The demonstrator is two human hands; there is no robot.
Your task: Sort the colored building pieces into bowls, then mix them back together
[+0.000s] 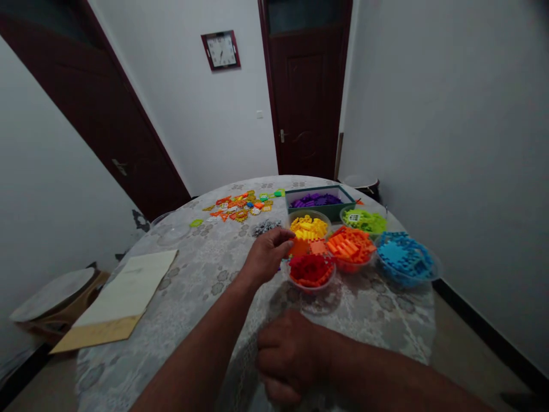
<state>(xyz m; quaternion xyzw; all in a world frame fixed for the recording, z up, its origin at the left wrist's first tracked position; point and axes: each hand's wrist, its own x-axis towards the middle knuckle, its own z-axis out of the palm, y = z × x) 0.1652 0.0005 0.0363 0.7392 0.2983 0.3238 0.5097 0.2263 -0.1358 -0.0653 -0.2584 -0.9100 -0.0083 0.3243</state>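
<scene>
My left hand (pixel 269 253) reaches out over the table, thumb and fingers closed on the edge of a flat orange building piece (pixel 299 248). This piece is above the back of a clear bowl of red pieces (pixel 311 270). Closer to me, my right hand (pixel 286 356) is curled into a fist near the tabletop; whatever it may hold is hidden. Around the left hand stand bowls of yellow pieces (pixel 309 228) and orange pieces (pixel 350 247). Small grey pieces (pixel 266 227) lie just beyond its knuckles.
A bowl of blue pieces (pixel 405 257) stands at the right edge, with lime green pieces (pixel 364 221) behind it. Purple pieces (pixel 315 200) fill a dark green box (pixel 347 209). Mixed pieces (pixel 242 206) lie scattered at the back left. A cardboard sheet (pixel 128 292) overhangs the left edge.
</scene>
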